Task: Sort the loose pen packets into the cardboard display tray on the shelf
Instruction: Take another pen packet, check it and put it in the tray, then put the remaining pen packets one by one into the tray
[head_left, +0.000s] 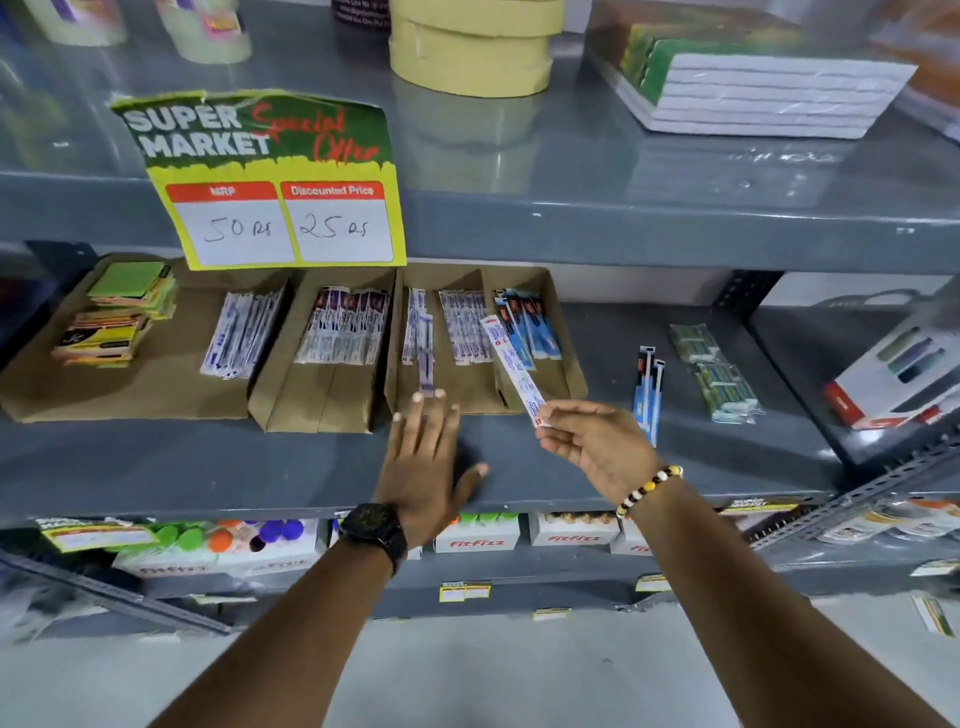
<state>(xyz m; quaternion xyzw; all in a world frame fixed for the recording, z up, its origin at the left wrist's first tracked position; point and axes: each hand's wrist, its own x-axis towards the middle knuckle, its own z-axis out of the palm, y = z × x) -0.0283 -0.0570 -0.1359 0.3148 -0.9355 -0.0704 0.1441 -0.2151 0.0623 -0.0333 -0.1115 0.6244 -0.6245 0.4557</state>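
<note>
Cardboard display tray (563, 364), brown, partitioned, on grey metal shelf (208, 462); packets stacked inside. Right hand (597, 441) pinches one flat pen packet (511, 364) by its near end, over tray's right compartment. Left hand (426, 462) spread flat, empty, fingertips at a purple packet (426, 353). Loose blue packets (647, 395) lie right.

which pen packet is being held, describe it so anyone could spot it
Find the yellow price sign, then the cardboard tray below it. The white packet slants over its right end, pinched by the right hand: the only one raised.
</note>
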